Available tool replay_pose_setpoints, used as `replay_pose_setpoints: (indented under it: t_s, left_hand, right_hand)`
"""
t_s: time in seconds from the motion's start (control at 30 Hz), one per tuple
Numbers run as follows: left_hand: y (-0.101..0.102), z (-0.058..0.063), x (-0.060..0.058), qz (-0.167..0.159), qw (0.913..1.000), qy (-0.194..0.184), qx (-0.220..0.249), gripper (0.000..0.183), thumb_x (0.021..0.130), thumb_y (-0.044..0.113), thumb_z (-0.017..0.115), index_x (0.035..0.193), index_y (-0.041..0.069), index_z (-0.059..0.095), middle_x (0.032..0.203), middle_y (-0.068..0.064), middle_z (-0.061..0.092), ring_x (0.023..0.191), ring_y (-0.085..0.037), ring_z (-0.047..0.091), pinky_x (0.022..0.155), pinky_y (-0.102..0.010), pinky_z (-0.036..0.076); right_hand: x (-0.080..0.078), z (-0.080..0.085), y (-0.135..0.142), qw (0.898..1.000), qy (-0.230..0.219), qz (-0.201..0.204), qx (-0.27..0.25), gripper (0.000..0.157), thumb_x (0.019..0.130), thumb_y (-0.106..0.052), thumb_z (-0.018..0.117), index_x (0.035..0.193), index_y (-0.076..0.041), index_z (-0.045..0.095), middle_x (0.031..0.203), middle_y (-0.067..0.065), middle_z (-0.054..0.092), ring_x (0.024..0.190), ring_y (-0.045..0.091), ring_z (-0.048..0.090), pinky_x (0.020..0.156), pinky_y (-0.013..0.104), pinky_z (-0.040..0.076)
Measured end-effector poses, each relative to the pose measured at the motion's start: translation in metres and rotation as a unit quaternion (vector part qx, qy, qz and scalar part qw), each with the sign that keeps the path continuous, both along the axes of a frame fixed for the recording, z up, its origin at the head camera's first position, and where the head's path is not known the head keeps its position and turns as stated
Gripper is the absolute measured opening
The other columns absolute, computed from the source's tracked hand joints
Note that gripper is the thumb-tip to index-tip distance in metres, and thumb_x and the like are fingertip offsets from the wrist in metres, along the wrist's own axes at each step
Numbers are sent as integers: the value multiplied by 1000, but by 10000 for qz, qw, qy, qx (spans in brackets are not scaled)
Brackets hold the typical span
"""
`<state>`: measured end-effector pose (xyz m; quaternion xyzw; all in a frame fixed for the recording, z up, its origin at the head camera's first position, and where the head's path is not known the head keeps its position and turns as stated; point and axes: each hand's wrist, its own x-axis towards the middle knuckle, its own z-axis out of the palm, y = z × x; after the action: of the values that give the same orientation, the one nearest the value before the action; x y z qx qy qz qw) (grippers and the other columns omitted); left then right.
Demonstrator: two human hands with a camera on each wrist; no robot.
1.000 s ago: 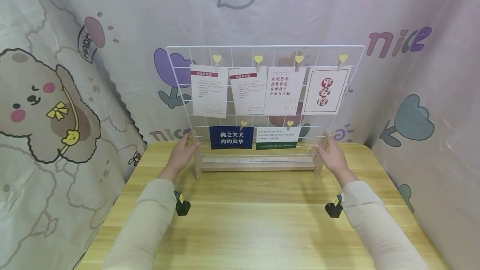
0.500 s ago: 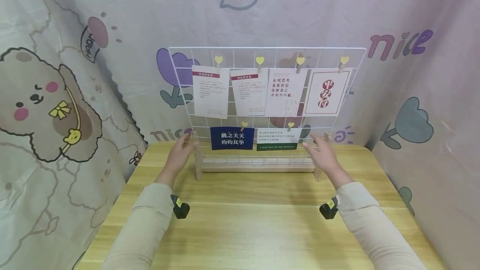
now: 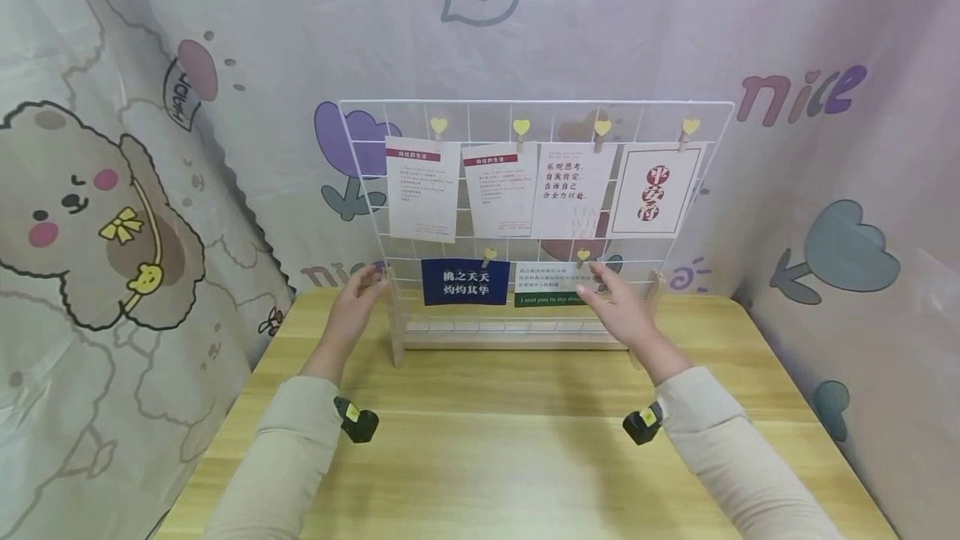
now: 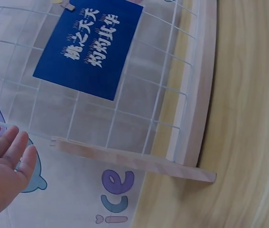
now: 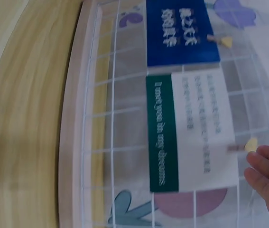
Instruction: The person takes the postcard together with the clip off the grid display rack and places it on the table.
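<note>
A white wire grid rack point(image 3: 465, 102) stands upright in a wooden base point(image 3: 517, 342). Clipped along its upper part are several pale cards, among them one with red characters point(image 3: 654, 190). Lower down hang a blue card point(image 3: 466, 282) and a white-and-green card point(image 3: 547, 275), each under a yellow heart clip point(image 5: 251, 145). My left hand point(image 3: 349, 315) is beside the rack's left wooden post point(image 4: 134, 159); the left wrist view shows its fingers loosely extended and holding nothing. With fingers extended, my right hand point(image 3: 622, 311) is in front of the white-and-green card, partly covering its right end in the head view.
The rack stands on a wood-grain table point(image 3: 495, 457), near its back edge. Behind it and along both sides hang printed curtains point(image 3: 262, 15). Black wrist cameras point(image 3: 358, 423) are on both sleeves.
My right hand has let go of the rack's right post and moved left in front of the white-and-green card. My left hand has eased slightly away from the left post.
</note>
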<state>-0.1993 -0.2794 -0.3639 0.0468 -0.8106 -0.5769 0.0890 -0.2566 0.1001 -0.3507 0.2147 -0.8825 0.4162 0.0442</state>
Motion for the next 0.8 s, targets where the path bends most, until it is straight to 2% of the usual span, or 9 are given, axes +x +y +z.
replay_pose_setpoints:
  t_s: [0.13,0.3,0.37,0.43,0.53,0.6,0.8]
  left_hand:
    - [0,3,1,-58,9997,183,160,58,89,33,45,134,3,23,131,-15,33,120,-31,28,99,-45,22]
    - [0,7,2,-63,9987,291,407,61,88,37,46,133,2,25,129,-15,35,118,-28,32,98,-41,25]
    - [4,15,7,-84,9979,349,541,58,89,33,45,132,0,25,129,-17,34,117,-28,32,97,-40,26]
    - [5,20,9,-108,9971,390,646,54,90,29,44,131,0,26,129,-18,34,117,-28,32,97,-40,26]
    - [6,24,10,-126,9963,445,725,51,91,26,43,131,-1,27,129,-18,34,117,-28,31,97,-41,26]
    - [4,21,6,-120,9962,483,720,52,90,30,44,131,1,28,129,-16,35,117,-27,32,97,-40,27]
    - [5,24,6,-194,9949,586,800,56,90,35,42,130,-1,28,130,-17,34,118,-28,33,96,-39,28]
  right_hand:
    - [3,4,-10,9997,50,182,-172,61,88,-37,46,132,1,27,130,19,34,116,33,34,94,47,28]
    - [9,17,-20,9984,-148,259,-475,58,88,-35,46,133,-3,27,131,16,35,117,32,35,95,46,29]
    - [18,29,-26,9974,-203,309,-610,55,89,-31,46,133,-3,27,131,17,35,116,33,35,95,46,28]
    - [19,34,-30,9969,-199,359,-670,54,89,-30,46,132,-4,28,131,17,35,116,32,35,95,45,28]
    - [18,37,-35,9960,-147,465,-751,54,88,-32,47,132,-5,29,130,17,36,115,31,37,95,43,30]
    - [12,33,-36,9950,-122,531,-834,57,87,-37,47,132,-7,30,130,15,38,114,29,39,94,41,32]
    - [13,42,-43,9896,-88,746,-1229,58,87,-35,48,131,-2,31,126,18,40,113,27,41,95,38,32]
